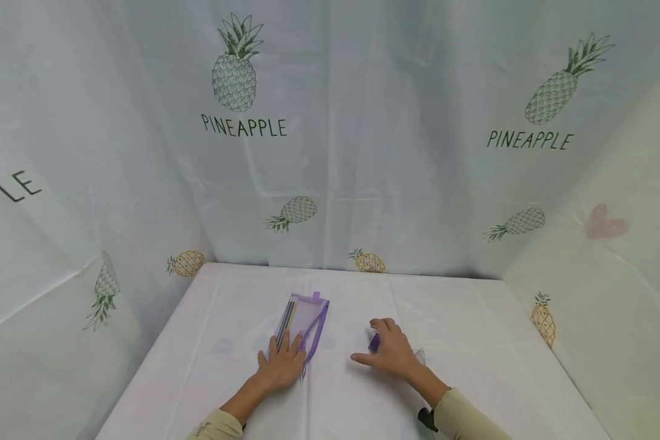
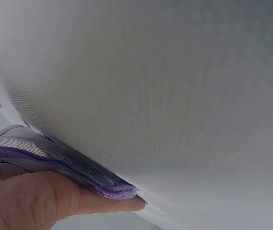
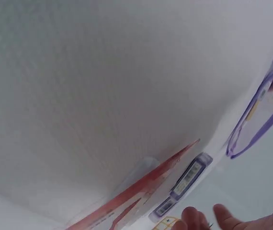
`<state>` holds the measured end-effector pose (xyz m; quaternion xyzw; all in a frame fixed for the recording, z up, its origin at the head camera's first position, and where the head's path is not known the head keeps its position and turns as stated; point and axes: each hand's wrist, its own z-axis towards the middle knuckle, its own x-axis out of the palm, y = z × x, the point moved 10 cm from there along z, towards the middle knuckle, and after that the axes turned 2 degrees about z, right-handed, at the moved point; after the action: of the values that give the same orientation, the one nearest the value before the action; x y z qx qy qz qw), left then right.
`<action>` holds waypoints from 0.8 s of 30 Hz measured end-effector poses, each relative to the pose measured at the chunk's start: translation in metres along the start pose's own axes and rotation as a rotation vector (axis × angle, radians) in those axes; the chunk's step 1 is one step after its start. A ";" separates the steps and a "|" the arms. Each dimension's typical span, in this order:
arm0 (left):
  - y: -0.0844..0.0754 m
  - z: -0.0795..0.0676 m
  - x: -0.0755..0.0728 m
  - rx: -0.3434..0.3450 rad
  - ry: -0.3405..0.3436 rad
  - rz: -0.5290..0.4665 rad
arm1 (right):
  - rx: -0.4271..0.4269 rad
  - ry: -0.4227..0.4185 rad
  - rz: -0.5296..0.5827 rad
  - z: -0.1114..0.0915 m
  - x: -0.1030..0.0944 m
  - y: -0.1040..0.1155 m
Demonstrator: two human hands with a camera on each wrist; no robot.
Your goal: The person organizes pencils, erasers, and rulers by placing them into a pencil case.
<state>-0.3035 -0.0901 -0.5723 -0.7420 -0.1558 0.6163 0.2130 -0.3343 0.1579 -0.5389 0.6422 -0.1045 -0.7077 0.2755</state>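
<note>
A see-through purple pencil pouch (image 1: 311, 310) lies on the table, with several pencils (image 1: 287, 318) visible along its left side. My left hand (image 1: 282, 365) rests on the pouch's near end with fingers spread; in the left wrist view the thumb lies along the purple-edged pouch (image 2: 98, 179). To the right, my right hand (image 1: 389, 353) is held above a small purple item (image 1: 374, 343), thumb apart from the fingers. The right wrist view shows purple-edged pieces with pale labels (image 3: 190, 177) near the fingertips, their kind unclear. Beside them lies a flat red-and-clear piece (image 3: 131, 201).
The white-covered table (image 1: 242, 287) ends at a hanging pineapple-print sheet (image 1: 363, 153) at the back and sides. A zip pull (image 1: 303, 371) sticks out by the left hand. Part of a clear piece (image 1: 420, 355) shows beside the right wrist.
</note>
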 end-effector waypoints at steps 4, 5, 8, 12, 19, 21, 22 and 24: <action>-0.001 0.001 -0.002 0.003 0.002 -0.014 | 0.152 0.026 0.009 0.004 0.002 -0.022; -0.001 0.001 -0.002 0.004 0.002 -0.017 | 0.174 0.032 0.016 0.004 0.002 -0.025; -0.001 0.000 -0.002 0.005 0.005 -0.022 | 0.218 0.055 0.029 0.004 0.004 -0.031; 0.000 -0.001 -0.002 0.002 0.008 -0.018 | 0.227 0.061 0.065 0.003 0.005 -0.032; -0.003 -0.003 -0.002 0.003 0.024 -0.031 | 0.218 0.053 0.042 0.003 0.004 -0.031; -0.003 -0.004 -0.003 0.001 0.023 -0.029 | 0.208 0.055 0.045 0.003 0.005 -0.030; -0.003 -0.003 -0.003 0.001 0.023 -0.027 | 0.198 0.051 0.056 0.004 0.005 -0.029; -0.002 -0.002 -0.002 -0.007 0.025 -0.024 | 0.181 0.047 0.082 0.005 0.006 -0.028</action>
<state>-0.3019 -0.0897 -0.5696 -0.7483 -0.1643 0.6039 0.2198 -0.3464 0.1767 -0.5569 0.6761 -0.1877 -0.6682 0.2474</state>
